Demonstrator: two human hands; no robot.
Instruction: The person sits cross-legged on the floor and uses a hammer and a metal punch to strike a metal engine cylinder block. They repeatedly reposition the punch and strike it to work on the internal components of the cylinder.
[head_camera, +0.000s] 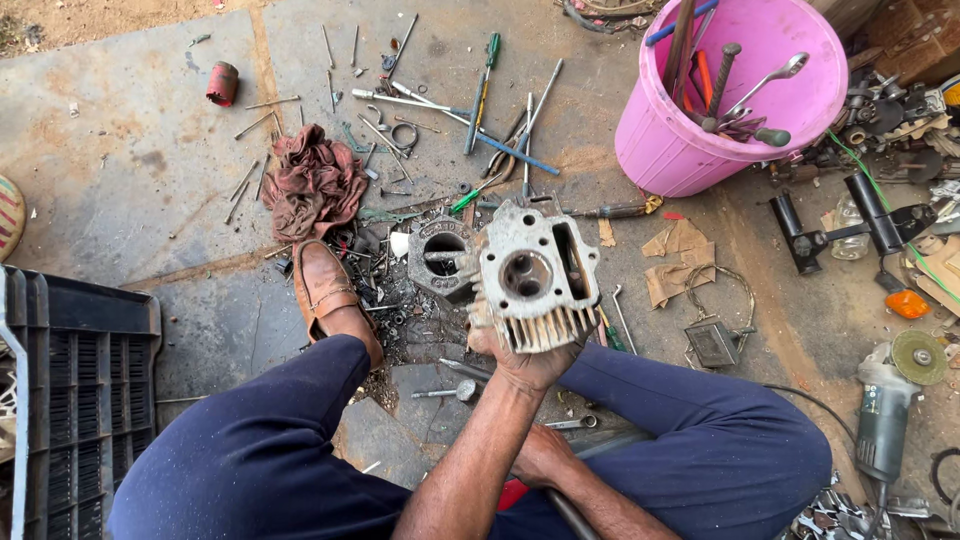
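My left hand (527, 362) grips a grey finned engine cylinder head (538, 275) from below and holds it upright above the ground, its round port facing me. Just behind it, a second dark engine part (440, 256) with a round bore lies on the concrete among small bits. My right hand (541, 458) rests low between my knees, fingers closed around a grey metal bar (568, 515) beside something red. Both legs are in dark blue trousers, and a brown shoe (330, 296) is on my left foot.
A pink bucket (668, 140) of tools stands at the upper right. A reddish rag (315, 186), screwdrivers (482, 90), rods and bolts litter the concrete ahead. An angle grinder (885, 405) lies at the right and a black crate (95, 370) at the left.
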